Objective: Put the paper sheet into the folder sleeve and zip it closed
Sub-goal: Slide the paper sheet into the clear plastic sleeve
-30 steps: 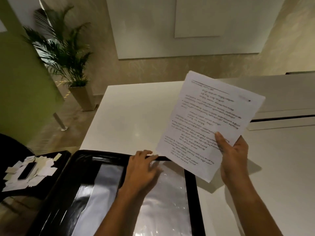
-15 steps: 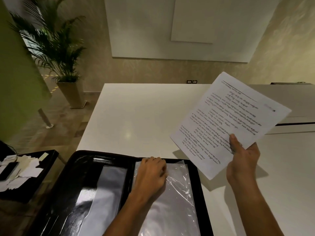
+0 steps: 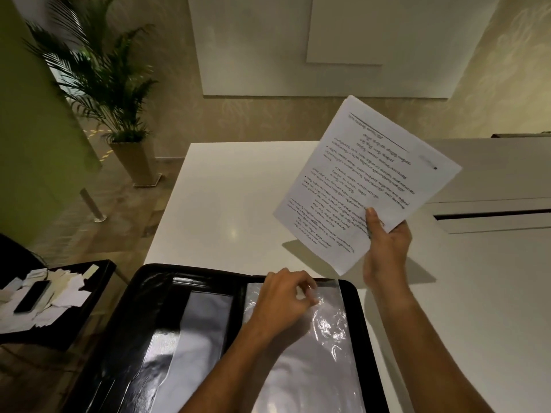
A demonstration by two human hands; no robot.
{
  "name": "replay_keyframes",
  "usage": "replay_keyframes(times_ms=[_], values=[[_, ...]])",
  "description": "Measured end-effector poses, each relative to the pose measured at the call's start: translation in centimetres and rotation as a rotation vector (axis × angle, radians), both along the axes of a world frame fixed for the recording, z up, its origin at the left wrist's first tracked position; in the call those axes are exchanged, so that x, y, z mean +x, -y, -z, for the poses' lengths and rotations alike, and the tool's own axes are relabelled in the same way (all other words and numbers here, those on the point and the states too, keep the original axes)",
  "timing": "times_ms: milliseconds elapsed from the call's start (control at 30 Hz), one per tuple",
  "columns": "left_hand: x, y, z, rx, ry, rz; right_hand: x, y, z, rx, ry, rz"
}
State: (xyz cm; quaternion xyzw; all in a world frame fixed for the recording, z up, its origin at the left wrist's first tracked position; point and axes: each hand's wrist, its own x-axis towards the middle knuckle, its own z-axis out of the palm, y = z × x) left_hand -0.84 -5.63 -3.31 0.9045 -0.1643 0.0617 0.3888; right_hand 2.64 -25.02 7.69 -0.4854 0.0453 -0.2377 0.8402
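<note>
A black zip folder [image 3: 149, 293] lies open on the near edge of the white table [image 3: 226, 198]. Its right half holds a clear plastic sleeve [image 3: 331, 353], shiny and crinkled. My left hand [image 3: 283, 302] rests on the sleeve's top edge, fingertips pinching the plastic. My right hand [image 3: 387, 245] holds a printed white paper sheet [image 3: 366, 180] by its lower corner, tilted up in the air above the table, right of the folder and not touching it.
A low black side table [image 3: 98, 272] at the left carries paper scraps and a dark phone [image 3: 31, 296]. A potted palm [image 3: 101, 84] stands on the floor beyond. A white cabinet with a dark slot [image 3: 492, 214] sits at the right.
The view shifted. My right hand carried the sheet to the right and higher, away from the folder. My left hand's fingers curled from flat to pinching the sleeve's top edge.
</note>
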Motion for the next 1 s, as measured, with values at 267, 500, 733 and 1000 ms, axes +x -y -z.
replay_keyframes(times_ms=[267,500,733,1000], values=[[-0.9,1.1,-0.6,-0.04,0.09,0.061,1.4,-1.7,2.2,0.029,0.005,-0.079],[-2.3,2.3,-1.9,0.09,0.386,0.007,1.1,-1.5,3.5,0.008,-0.048,-0.098],[-2.5,2.3,-1.5,0.11,0.321,-0.014,0.5,-1.0,3.6,-0.03,-0.04,-0.115],[-2.5,2.8,-0.6,0.141,0.272,-0.045,0.3,-1.0,2.6,0.003,0.006,-0.096]])
